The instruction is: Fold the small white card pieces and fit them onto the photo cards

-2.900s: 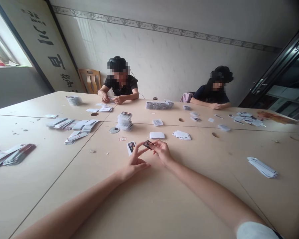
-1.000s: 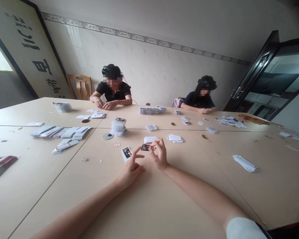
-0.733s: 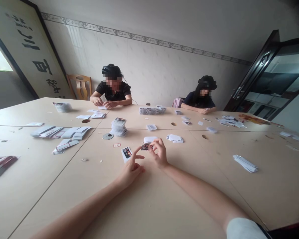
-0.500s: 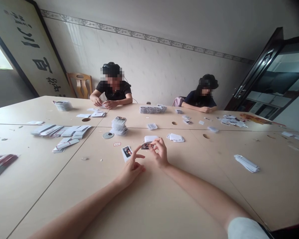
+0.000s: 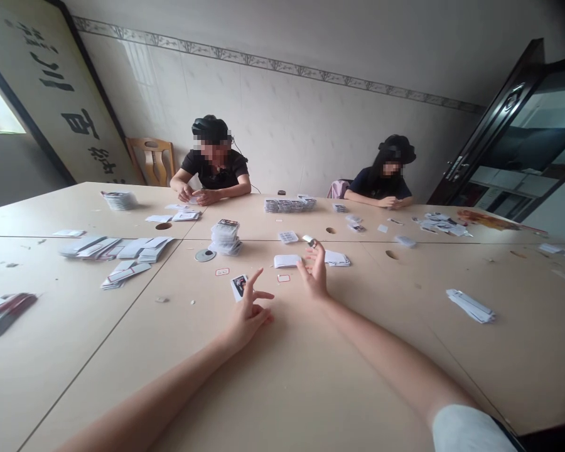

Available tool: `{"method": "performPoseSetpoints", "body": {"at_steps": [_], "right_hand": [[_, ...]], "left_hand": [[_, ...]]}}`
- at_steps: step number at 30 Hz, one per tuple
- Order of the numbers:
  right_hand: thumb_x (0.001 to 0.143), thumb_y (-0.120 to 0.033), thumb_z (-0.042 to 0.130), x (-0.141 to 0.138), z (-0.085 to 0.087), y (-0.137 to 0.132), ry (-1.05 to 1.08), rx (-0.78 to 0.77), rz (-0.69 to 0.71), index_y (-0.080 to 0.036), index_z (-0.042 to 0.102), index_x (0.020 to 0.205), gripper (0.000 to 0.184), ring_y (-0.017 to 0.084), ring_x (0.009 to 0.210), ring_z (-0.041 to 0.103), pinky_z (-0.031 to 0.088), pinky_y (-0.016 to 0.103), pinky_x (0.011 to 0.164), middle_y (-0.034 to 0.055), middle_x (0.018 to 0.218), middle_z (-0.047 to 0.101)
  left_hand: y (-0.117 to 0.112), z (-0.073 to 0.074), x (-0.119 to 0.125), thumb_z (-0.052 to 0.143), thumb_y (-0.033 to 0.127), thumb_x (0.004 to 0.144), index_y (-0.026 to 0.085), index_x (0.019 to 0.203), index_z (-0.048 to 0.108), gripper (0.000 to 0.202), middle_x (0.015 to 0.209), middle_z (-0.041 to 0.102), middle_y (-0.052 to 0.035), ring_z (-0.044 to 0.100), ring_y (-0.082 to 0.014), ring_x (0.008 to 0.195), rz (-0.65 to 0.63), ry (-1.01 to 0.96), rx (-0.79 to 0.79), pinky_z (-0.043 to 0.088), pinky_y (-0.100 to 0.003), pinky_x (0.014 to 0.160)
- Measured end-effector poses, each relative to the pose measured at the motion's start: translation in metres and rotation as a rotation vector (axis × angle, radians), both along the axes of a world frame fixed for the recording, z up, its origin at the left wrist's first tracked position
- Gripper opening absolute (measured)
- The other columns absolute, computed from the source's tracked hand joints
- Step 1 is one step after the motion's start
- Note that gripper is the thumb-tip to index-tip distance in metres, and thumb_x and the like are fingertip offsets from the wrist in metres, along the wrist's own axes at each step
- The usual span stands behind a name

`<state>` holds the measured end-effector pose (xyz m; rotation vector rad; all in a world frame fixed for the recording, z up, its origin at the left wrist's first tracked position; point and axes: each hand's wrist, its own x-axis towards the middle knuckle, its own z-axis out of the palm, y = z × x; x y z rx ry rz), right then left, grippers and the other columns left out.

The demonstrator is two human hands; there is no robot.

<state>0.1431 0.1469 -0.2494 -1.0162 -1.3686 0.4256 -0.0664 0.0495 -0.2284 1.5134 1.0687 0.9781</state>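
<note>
My left hand [image 5: 250, 309] rests on the beige table [image 5: 282, 376] with its fingers apart and nothing in them. Just beyond its fingertips a small photo card [image 5: 238, 285] lies face up. My right hand [image 5: 316, 271] is lifted and stretched forward, with a small dark picture card [image 5: 309, 240] pinched at its fingertips. A small red-edged white scrap [image 5: 283, 278] lies on the table between my hands. A white stack of cards [image 5: 287, 260] sits just past it, and a fanned white pile [image 5: 338, 257] lies beside my right hand.
Two people sit across the table handling cards. A tall card stack [image 5: 225, 237], a grey disc [image 5: 204, 255], rows of white cards [image 5: 122, 249] at left, trays of cards [image 5: 289, 205] and a loose pile [image 5: 469, 306] at right lie about. Round holes [image 5: 391, 255] mark the tabletop.
My right hand has moved forward and up with the small dark card, away from my left hand. The red-edged scrap now lies where the hands met. The left hand has stayed in place.
</note>
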Motion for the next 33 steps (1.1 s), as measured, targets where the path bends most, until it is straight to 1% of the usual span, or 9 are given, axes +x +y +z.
{"method": "performPoseSetpoints", "body": {"at_steps": [5, 8, 11, 16, 20, 23, 28, 30, 33], "right_hand": [[0.083, -0.027, 0.055, 0.031, -0.005, 0.022, -0.113, 0.109, -0.104, -0.027, 0.013, 0.155, 0.084, 0.031, 0.13, 0.052, 0.054, 0.047, 0.092, 0.0187, 0.152, 0.04], [0.082, -0.025, 0.053, 0.038, -0.011, 0.031, -0.167, 0.092, -0.157, -0.027, 0.006, 0.158, 0.089, 0.032, 0.142, 0.042, 0.046, 0.052, 0.104, 0.0171, 0.16, 0.03], [0.082, -0.025, 0.054, 0.039, -0.015, 0.038, -0.236, 0.039, -0.18, -0.028, 0.0, 0.159, 0.094, 0.032, 0.149, 0.03, 0.042, 0.053, 0.11, 0.0147, 0.165, 0.019], [0.091, -0.026, 0.051, 0.037, -0.013, 0.049, -0.406, 0.056, -0.239, -0.022, -0.004, 0.16, 0.089, 0.03, 0.153, 0.02, 0.037, 0.051, 0.115, 0.0162, 0.166, 0.013], [0.097, -0.03, 0.047, 0.031, -0.006, 0.064, -0.431, 0.089, -0.235, -0.023, -0.004, 0.16, 0.082, 0.029, 0.152, 0.024, 0.04, 0.049, 0.114, 0.0173, 0.167, 0.011], [0.099, -0.032, 0.046, 0.025, -0.002, 0.077, -0.513, 0.09, -0.196, -0.02, -0.004, 0.161, 0.081, 0.028, 0.15, 0.031, 0.039, 0.046, 0.115, 0.0177, 0.165, 0.022], [0.104, -0.031, 0.039, 0.018, 0.0, 0.095, -0.661, -0.027, -0.117, -0.019, 0.004, 0.162, 0.069, 0.025, 0.128, 0.06, 0.051, 0.037, 0.103, 0.0121, 0.141, 0.06], [0.104, -0.029, 0.039, 0.016, 0.0, 0.1, -0.709, -0.082, -0.122, -0.019, 0.007, 0.162, 0.067, 0.025, 0.121, 0.065, 0.053, 0.037, 0.1, 0.0102, 0.135, 0.065], [0.103, -0.026, 0.041, 0.015, 0.0, 0.103, -0.785, -0.108, -0.113, -0.021, 0.007, 0.162, 0.068, 0.026, 0.116, 0.068, 0.055, 0.038, 0.097, 0.0085, 0.135, 0.065]], "left_hand": [[-0.002, 0.0, 0.001, 0.054, 0.023, 0.088, 0.034, 0.154, 0.01, 0.08, 0.116, 0.059, -0.0062, 0.068, -0.0124, 0.071, -0.02, 0.044, 0.016, 0.056, -0.037, 0.08], [-0.002, -0.003, 0.001, 0.054, 0.02, 0.085, 0.032, 0.152, 0.014, 0.079, 0.113, 0.061, -0.0055, 0.066, -0.012, 0.069, -0.025, 0.103, 0.058, 0.054, -0.033, 0.075], [0.0, -0.007, 0.002, 0.054, 0.02, 0.084, 0.029, 0.15, 0.017, 0.076, 0.108, 0.064, -0.0047, 0.065, -0.0124, 0.069, -0.022, 0.127, 0.086, 0.051, -0.03, 0.071], [0.005, -0.013, 0.002, 0.055, 0.021, 0.082, 0.027, 0.147, 0.022, 0.073, 0.1, 0.067, -0.0032, 0.067, -0.0146, 0.07, -0.023, 0.119, 0.1, 0.051, -0.029, 0.069], [0.006, -0.013, 0.001, 0.056, 0.022, 0.082, 0.027, 0.145, 0.024, 0.071, 0.098, 0.067, -0.0028, 0.067, -0.0155, 0.071, -0.033, 0.117, 0.1, 0.051, -0.03, 0.069], [0.007, -0.012, 0.001, 0.056, 0.023, 0.083, 0.027, 0.145, 0.024, 0.07, 0.098, 0.067, -0.0027, 0.067, -0.0161, 0.072, -0.052, 0.111, 0.083, 0.051, -0.03, 0.07], [0.006, -0.009, 0.0, 0.058, 0.025, 0.082, 0.025, 0.143, 0.026, 0.069, 0.094, 0.066, -0.002, 0.066, -0.0164, 0.07, -0.06, 0.102, 0.07, 0.05, -0.031, 0.069], [0.005, -0.006, 0.0, 0.058, 0.026, 0.082, 0.025, 0.143, 0.025, 0.069, 0.094, 0.065, -0.002, 0.066, -0.0163, 0.071, -0.067, 0.102, 0.056, 0.05, -0.031, 0.07], [0.002, -0.002, 0.0, 0.057, 0.026, 0.083, 0.025, 0.143, 0.025, 0.068, 0.094, 0.064, -0.0019, 0.066, -0.0159, 0.073, -0.08, 0.104, 0.043, 0.05, -0.031, 0.072]]}}
